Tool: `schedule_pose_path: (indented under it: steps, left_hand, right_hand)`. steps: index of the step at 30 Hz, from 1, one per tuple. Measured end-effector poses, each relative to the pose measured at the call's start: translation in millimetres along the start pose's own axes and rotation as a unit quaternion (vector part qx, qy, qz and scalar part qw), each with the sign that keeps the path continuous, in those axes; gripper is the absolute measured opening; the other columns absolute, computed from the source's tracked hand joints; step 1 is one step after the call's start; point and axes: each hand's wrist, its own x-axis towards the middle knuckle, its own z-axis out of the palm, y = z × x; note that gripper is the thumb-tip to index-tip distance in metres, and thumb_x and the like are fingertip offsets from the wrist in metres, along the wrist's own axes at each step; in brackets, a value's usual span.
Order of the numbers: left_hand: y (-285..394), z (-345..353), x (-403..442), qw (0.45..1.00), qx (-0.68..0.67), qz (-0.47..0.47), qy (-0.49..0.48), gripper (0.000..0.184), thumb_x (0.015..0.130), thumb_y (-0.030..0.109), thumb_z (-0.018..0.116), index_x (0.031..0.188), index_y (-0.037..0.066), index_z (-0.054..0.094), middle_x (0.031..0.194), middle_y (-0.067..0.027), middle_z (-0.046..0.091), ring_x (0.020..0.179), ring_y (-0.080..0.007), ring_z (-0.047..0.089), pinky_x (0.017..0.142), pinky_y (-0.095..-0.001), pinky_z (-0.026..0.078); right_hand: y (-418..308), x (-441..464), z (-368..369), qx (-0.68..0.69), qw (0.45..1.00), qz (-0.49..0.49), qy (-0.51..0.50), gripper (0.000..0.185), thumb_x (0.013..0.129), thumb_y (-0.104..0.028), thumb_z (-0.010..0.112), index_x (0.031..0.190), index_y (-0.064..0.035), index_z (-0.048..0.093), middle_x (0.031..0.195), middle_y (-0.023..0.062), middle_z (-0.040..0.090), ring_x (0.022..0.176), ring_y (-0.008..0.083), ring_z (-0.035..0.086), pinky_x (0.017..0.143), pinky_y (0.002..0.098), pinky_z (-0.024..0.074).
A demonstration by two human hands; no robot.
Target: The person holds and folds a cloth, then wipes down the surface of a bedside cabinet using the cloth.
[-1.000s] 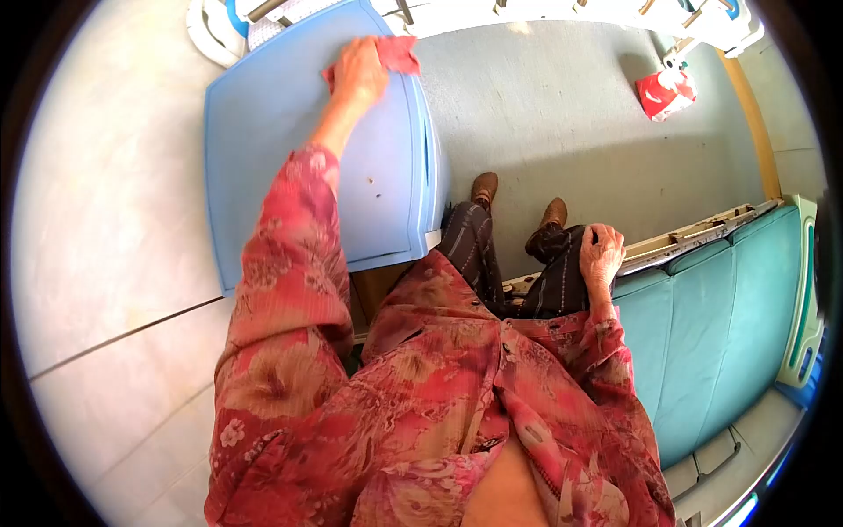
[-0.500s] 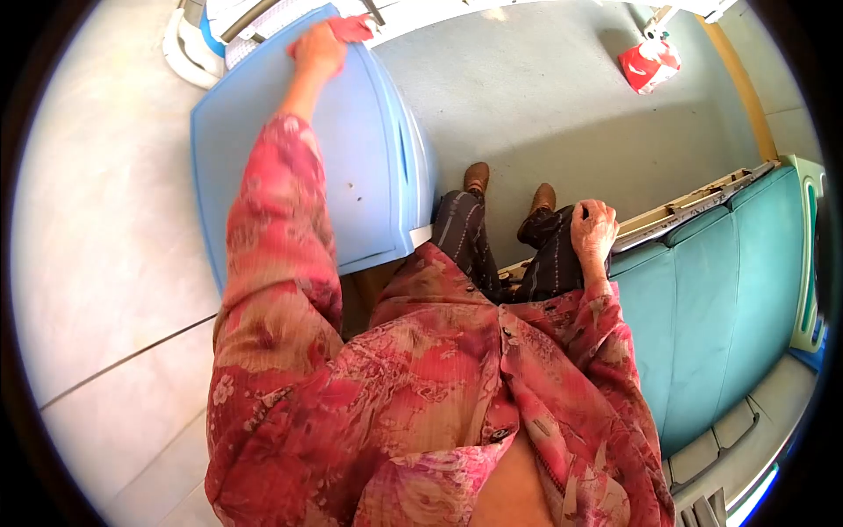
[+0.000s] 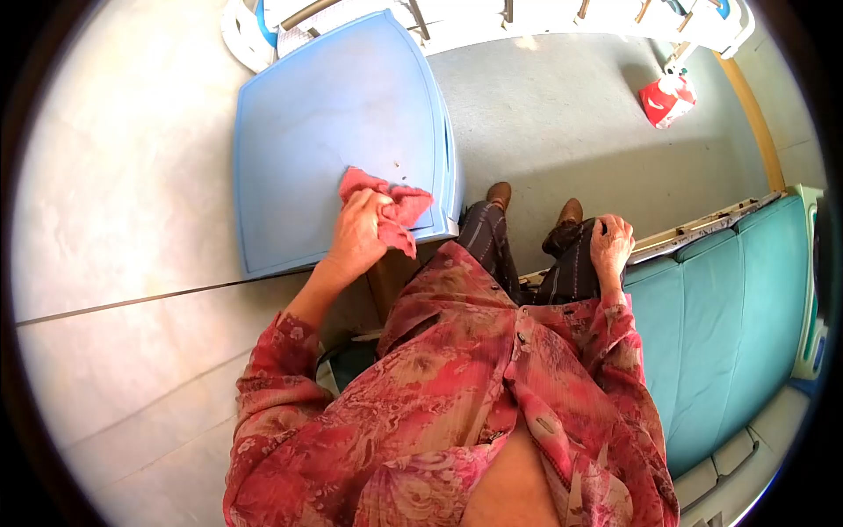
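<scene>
My left hand (image 3: pixel 357 235) is closed on a crumpled red cloth (image 3: pixel 406 209), near the front edge of a light blue plastic cabinet top (image 3: pixel 307 149). Part of the cloth hangs past that edge. Small dark specks lie on the blue top just beyond the cloth. My right hand (image 3: pixel 612 246) rests over my knee in dark striped trousers (image 3: pixel 569 268), holding nothing. Its fingers lie bent over the knee, with their tips partly hidden.
On the right is a green padded seat (image 3: pixel 716 307) with a metal frame edge. A red and white bag (image 3: pixel 669 101) lies on the grey floor (image 3: pixel 562 114). White rails (image 3: pixel 544 16) run along the far side, and a pale tiled wall (image 3: pixel 132 176) stands left.
My left hand has drawn the red cloth from the cabinet's far edge back to its near edge. My right hand stays on the knee. The view has shifted slightly.
</scene>
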Motion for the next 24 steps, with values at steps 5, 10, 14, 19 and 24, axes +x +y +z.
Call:
schedule_pose_path:
  steps: [5, 10, 14, 19, 24]
  left_hand:
    - [-36, 2, 59, 0.993, 0.086, -0.014, 0.083, 0.034, 0.065, -0.008, 0.059, 0.097, 0.002, 0.054, 0.096, -0.0162, 0.055, 0.096, -0.037, 0.052, 0.083, -0.0439, 0.044]
    - [-84, -1, 156, 0.983, 0.151, -0.071, 0.075, 0.035, 0.068, -0.008, 0.057, 0.101, 0.0, 0.054, 0.1, -0.019, 0.057, 0.101, -0.0382, 0.053, 0.088, -0.0446, 0.043]
    - [-126, 0, 232, 0.969, 0.188, -0.132, 0.089, 0.029, 0.075, 0.0, 0.057, 0.104, -0.002, 0.055, 0.108, -0.0216, 0.058, 0.107, -0.0378, 0.053, 0.093, -0.0443, 0.043]
    - [-160, -5, 301, 0.947, 0.249, -0.17, 0.114, 0.033, 0.077, 0.009, 0.06, 0.109, -0.001, 0.056, 0.109, -0.0195, 0.06, 0.107, -0.0335, 0.056, 0.095, -0.0416, 0.044]
    - [-184, -22, 313, 0.933, 0.252, -0.214, 0.146, 0.029, 0.081, 0.009, 0.056, 0.109, 0.001, 0.058, 0.109, -0.0194, 0.061, 0.108, -0.0315, 0.056, 0.095, -0.0402, 0.044]
  right_hand:
    - [3, 7, 6, -0.004, 1.0, 0.001, -0.011, 0.012, 0.085, -0.02, 0.057, 0.086, -0.0114, 0.066, 0.096, 0.0044, 0.064, 0.101, 0.0286, 0.055, 0.087, 0.0433, 0.0412]
    - [-1, 9, 6, -0.003, 1.0, 0.004, -0.007, 0.009, 0.083, -0.018, 0.06, 0.082, -0.0113, 0.065, 0.091, 0.0055, 0.064, 0.096, 0.029, 0.056, 0.083, 0.0424, 0.0421]
    - [-1, 11, 8, -0.014, 1.0, 0.003, -0.013, 0.009, 0.083, -0.018, 0.06, 0.081, -0.011, 0.064, 0.091, 0.0054, 0.064, 0.094, 0.0289, 0.056, 0.082, 0.0421, 0.0421]
    - [1, 13, 7, -0.037, 0.999, 0.011, -0.031, 0.01, 0.083, -0.017, 0.059, 0.084, -0.0096, 0.066, 0.091, 0.0069, 0.064, 0.092, 0.0305, 0.056, 0.082, 0.0432, 0.0435]
    - [13, 11, 11, -0.003, 1.0, -0.005, -0.031, 0.011, 0.084, -0.016, 0.058, 0.084, -0.0079, 0.065, 0.091, 0.0083, 0.064, 0.093, 0.0318, 0.056, 0.083, 0.0434, 0.045]
